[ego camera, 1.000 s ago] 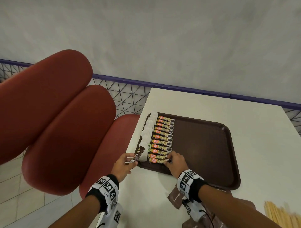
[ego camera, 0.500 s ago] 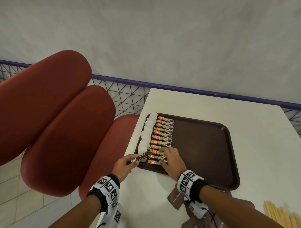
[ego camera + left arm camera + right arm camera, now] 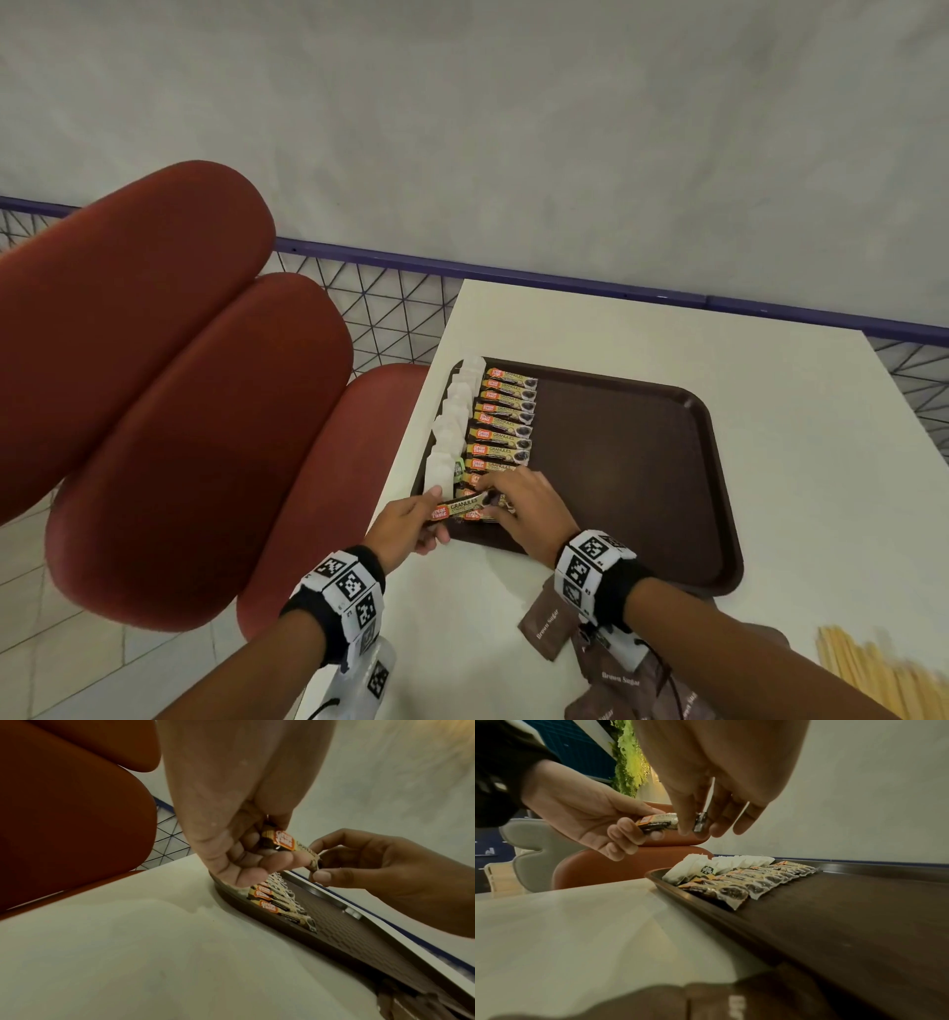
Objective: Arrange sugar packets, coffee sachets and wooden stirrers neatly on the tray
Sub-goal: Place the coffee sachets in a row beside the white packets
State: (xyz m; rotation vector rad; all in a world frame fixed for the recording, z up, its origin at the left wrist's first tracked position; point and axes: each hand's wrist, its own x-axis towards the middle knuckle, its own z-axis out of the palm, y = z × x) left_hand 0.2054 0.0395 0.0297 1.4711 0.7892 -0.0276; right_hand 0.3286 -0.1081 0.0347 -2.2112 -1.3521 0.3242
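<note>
A brown tray (image 3: 642, 462) lies on the white table. Along its left side runs a column of white packets (image 3: 454, 426), with a row of several coffee sachets (image 3: 506, 416) beside it. Above the tray's near left corner, my left hand (image 3: 436, 514) grips the orange end of one more coffee sachet (image 3: 462, 506), held level. My right hand (image 3: 493, 506) pinches the sachet's other end between thumb and forefinger. The left wrist view shows that sachet (image 3: 285, 841) above the row (image 3: 272, 898). In the right wrist view both hands hold the sachet (image 3: 657, 822) above the tray (image 3: 834, 912).
Brown sugar packets (image 3: 547, 624) lie on the table near my right wrist. A pile of wooden stirrers (image 3: 873, 673) sits at the near right edge. Red padded seats (image 3: 179, 411) stand left of the table. A purple rail (image 3: 565, 288) runs behind.
My left hand turned the sachet from tilted to level and brought it over the tray corner. My right hand left the row of sachets and took hold of its free end.
</note>
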